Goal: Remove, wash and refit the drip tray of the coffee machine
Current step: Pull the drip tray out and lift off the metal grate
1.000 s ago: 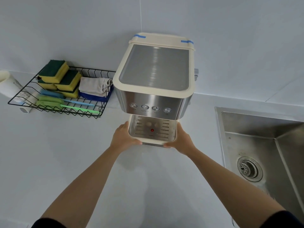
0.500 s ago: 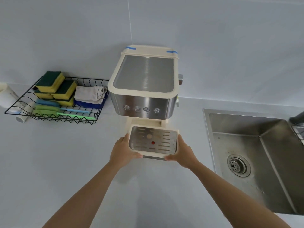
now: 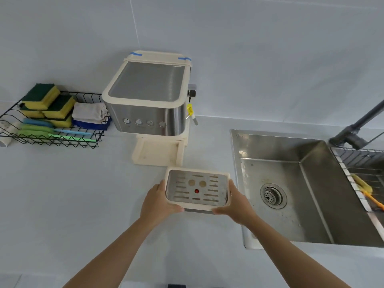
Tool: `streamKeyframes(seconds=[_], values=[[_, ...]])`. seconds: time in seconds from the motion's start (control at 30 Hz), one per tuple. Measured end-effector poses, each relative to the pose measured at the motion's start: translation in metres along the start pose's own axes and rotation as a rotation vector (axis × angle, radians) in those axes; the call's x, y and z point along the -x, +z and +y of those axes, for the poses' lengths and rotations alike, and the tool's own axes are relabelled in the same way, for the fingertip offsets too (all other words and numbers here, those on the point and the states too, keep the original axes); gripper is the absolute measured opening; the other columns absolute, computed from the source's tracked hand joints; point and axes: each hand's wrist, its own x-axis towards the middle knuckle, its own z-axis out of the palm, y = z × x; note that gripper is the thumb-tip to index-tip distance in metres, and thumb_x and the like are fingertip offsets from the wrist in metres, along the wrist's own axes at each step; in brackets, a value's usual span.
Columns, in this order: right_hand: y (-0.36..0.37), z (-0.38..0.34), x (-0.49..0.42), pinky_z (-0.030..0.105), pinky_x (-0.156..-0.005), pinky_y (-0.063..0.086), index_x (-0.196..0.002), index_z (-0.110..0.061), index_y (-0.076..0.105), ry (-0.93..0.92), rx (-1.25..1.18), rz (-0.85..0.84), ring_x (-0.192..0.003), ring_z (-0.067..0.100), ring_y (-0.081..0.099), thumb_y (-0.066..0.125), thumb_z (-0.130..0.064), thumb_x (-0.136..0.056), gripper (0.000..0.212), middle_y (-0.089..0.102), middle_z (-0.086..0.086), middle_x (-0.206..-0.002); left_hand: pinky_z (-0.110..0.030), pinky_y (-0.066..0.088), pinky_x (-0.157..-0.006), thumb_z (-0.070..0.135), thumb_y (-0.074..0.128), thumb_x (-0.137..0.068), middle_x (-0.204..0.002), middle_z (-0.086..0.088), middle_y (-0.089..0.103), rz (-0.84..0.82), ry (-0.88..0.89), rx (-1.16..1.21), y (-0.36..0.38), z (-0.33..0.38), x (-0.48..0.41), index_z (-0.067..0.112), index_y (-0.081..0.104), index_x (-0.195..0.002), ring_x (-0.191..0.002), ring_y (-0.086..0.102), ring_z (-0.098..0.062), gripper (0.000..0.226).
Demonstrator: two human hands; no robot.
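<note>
With left hand (image 3: 158, 201) and right hand (image 3: 236, 204), gripping the cream tray (image 3: 196, 189) by its ends, slotted steel grate and red dot facing up, over the counter (image 3: 83, 194) before the machine (image 3: 145, 96), beside the sink (image 3: 311, 183).

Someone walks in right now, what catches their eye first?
The cream drip tray, gripped at both ends by the left hand and right hand, is out of the coffee machine behind it. The steel sink lies to the right, a wire rack of sponges far left.

a home kitchen: a steel sink (image 3: 311, 204) with faucet (image 3: 357, 125) set in a pale table (image 3: 62, 194), coffee machine (image 3: 149, 100), and sponges (image 3: 47, 104) in a wire rack (image 3: 87, 140).
</note>
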Motion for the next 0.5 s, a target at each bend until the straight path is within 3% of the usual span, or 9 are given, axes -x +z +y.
streamKeyframes(seconds=[0.17, 0.3, 0.4, 0.5], values=[[-0.027, 0.036, 0.028, 0.012, -0.066, 0.046, -0.123, -0.023, 0.035, -0.005, -0.005, -0.030, -0.095, 0.009, 0.058, 0.082, -0.014, -0.058, 0.081, 0.057, -0.018, -0.097, -0.032, 0.051, -0.082, 0.038, 0.080, -0.046, -0.107, -0.001, 0.058, 0.023, -0.061, 0.033, 0.040, 0.028, 0.036, 0.021, 0.050, -0.116, -0.102, 0.056, -0.019, 0.078], [-0.043, 0.058, 0.049, 0.005, -0.054, 0.043, -0.113, -0.033, 0.030, -0.010, 0.012, -0.076, -0.086, 0.001, 0.055, 0.080, -0.012, -0.061, 0.075, 0.053, -0.022, -0.093, -0.029, 0.050, -0.081, 0.038, 0.081, -0.048, -0.107, -0.002, 0.056, 0.037, -0.089, 0.029, 0.067, 0.045, 0.062, 0.020, 0.048, -0.118, -0.102, 0.055, -0.018, 0.079], [-0.052, 0.071, 0.063, 0.003, -0.045, 0.043, -0.109, -0.028, 0.030, 0.006, -0.008, -0.125, -0.073, -0.008, 0.051, 0.078, -0.004, -0.064, 0.069, 0.050, -0.022, -0.088, -0.028, 0.048, -0.080, 0.038, 0.082, -0.050, -0.109, -0.002, 0.056, 0.036, -0.108, 0.024, 0.082, 0.051, 0.080, 0.019, 0.046, -0.119, -0.102, 0.054, -0.018, 0.080], [-0.056, 0.080, 0.069, 0.004, -0.047, 0.045, -0.109, -0.026, 0.032, 0.001, 0.036, -0.139, -0.078, 0.001, 0.056, 0.080, -0.008, -0.063, 0.069, 0.050, -0.025, -0.087, -0.027, 0.048, -0.081, 0.038, 0.083, -0.051, -0.112, -0.003, 0.056, 0.026, -0.129, 0.021, 0.091, 0.055, 0.092, 0.017, 0.045, -0.121, -0.102, 0.054, -0.018, 0.081]])
